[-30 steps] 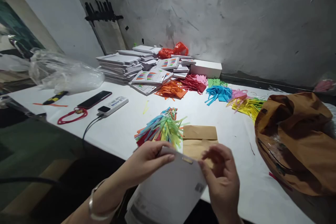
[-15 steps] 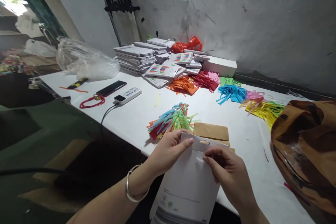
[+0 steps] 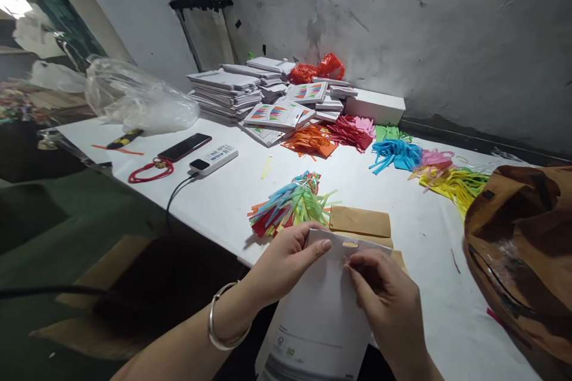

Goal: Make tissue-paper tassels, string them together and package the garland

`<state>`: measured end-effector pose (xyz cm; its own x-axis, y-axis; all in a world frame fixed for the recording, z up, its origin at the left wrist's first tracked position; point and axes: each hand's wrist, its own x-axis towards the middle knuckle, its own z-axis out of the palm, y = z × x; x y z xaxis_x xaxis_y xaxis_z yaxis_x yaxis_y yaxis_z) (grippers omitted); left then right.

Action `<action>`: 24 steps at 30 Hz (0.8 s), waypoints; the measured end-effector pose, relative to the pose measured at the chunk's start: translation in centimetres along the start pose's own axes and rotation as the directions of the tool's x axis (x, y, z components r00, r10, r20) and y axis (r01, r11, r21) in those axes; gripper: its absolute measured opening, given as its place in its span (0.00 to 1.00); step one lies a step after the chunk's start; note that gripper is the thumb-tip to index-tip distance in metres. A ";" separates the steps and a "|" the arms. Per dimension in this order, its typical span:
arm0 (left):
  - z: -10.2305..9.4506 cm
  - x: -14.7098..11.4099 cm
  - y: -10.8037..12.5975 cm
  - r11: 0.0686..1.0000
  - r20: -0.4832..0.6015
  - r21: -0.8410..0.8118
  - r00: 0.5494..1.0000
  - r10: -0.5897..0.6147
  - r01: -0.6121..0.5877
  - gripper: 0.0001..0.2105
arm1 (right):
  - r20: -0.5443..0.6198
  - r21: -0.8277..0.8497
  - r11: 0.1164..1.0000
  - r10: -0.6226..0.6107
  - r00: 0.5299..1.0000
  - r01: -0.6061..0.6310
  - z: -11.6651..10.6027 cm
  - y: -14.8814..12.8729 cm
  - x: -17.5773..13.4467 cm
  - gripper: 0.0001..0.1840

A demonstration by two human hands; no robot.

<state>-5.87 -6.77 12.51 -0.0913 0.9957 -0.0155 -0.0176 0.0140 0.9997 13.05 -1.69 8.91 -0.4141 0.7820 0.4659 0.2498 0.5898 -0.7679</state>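
Note:
A flat white cardboard box (image 3: 319, 303) with a hang hole near its top end and small print lower down is at the table's front edge. My left hand (image 3: 295, 256) grips its upper left corner, thumb on the face and fingers behind. My right hand (image 3: 386, 292) is closed in a pinch on the face just below the hang hole; what the fingertips hold is too small to make out. Just beyond the box lie a multicoloured bundle of paper tassels (image 3: 292, 205) and some folded brown paper pieces (image 3: 360, 222).
Stacked white boxes (image 3: 223, 92) stand by the wall, beside orange tassels (image 3: 308, 141), blue tassels (image 3: 395, 155) and yellow tassels (image 3: 451, 187). On the left are a phone (image 3: 185, 147), a white power bank (image 3: 214, 161) with cable, and a cutter knife (image 3: 125, 139). A brown bag (image 3: 527, 262) sits right.
The right fingertips have shifted slightly left across the box face below the hang hole. The top flap's seam line now looks flatter. My left hand keeps its hold.

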 end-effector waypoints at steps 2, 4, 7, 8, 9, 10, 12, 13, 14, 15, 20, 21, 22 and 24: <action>-0.1 0.0 0.0 1.000 0.006 -0.012 1.000 0.006 -0.006 0.11 | -0.048 -0.087 0.993 -0.079 0.996 0.074 0.2 -0.2 -0.1 0.04; -0.2 -0.1 -0.1 1.000 0.015 -0.023 1.000 0.011 -0.010 0.11 | -0.065 -0.163 0.981 -0.121 0.991 0.109 0.4 -0.3 -0.3 0.03; -0.4 -0.1 -0.1 0.999 0.032 -0.032 0.999 -0.002 0.003 0.11 | -0.122 -0.300 0.951 -0.122 0.985 0.081 0.5 -0.2 -0.4 0.10; -0.4 -0.1 -0.1 1.000 0.032 -0.030 0.999 -0.009 0.010 0.11 | -0.162 -0.356 0.932 -0.125 0.979 0.060 0.5 0.0 -0.3 0.16; -0.4 -0.1 -0.1 1.000 0.025 -0.028 1.000 -0.013 0.013 0.11 | -0.201 -0.400 0.915 -0.131 0.971 0.041 0.4 0.2 -0.2 0.21; -0.4 -0.1 0.0 0.999 0.019 -0.033 1.000 -0.016 0.016 0.12 | -0.224 -0.421 0.907 -0.134 0.965 0.028 0.4 0.3 -0.1 0.26; -0.4 -0.2 0.0 0.998 0.016 -0.061 1.000 -0.016 0.017 0.12 | -0.207 -0.389 0.921 -0.115 0.971 0.026 0.4 0.6 0.3 0.31; -0.3 -0.2 0.0 0.997 0.020 -0.080 1.000 -0.017 0.019 0.12 | -0.173 -0.343 0.939 -0.095 0.980 0.031 0.4 0.7 0.5 0.30; -0.2 -0.2 0.0 0.995 0.025 -0.097 1.000 -0.020 0.022 0.12 | -0.134 -0.288 0.957 -0.069 0.989 0.027 0.4 0.8 0.7 0.27; -0.2 -0.2 -0.1 0.994 0.031 -0.110 0.999 -0.025 0.028 0.12 | -0.098 -0.233 0.972 -0.035 0.995 0.011 0.5 0.8 0.9 0.24; -1.1 -0.2 -0.1 0.971 0.022 -0.218 0.995 -0.095 0.098 0.11 | -0.128 0.144 0.973 0.199 0.971 -0.181 -0.2 1.2 1.3 0.15; -1.7 -0.2 0.1 0.961 -0.020 -0.262 0.995 -0.098 0.089 0.11 | -0.143 0.238 0.953 0.227 0.963 -0.189 -0.7 1.5 1.0 0.17; -2.4 -0.3 0.4 0.950 -0.091 -0.306 0.992 -0.088 0.056 0.11 | -0.145 0.318 0.931 0.234 0.961 -0.178 -1.2 2.0 0.5 0.20; -4.2 -0.4 1.3 0.923 -0.322 -0.370 0.946 -0.018 -0.108 0.10 | -0.097 0.396 0.910 0.172 0.980 -0.121 -2.1 3.3 -1.1 0.24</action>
<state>-10.02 -7.58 13.77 -0.4069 0.9127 -0.0384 -0.3744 -0.1283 0.9183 16.17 -0.15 6.81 -0.2782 0.8876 0.3670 -0.0697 0.3625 -0.9294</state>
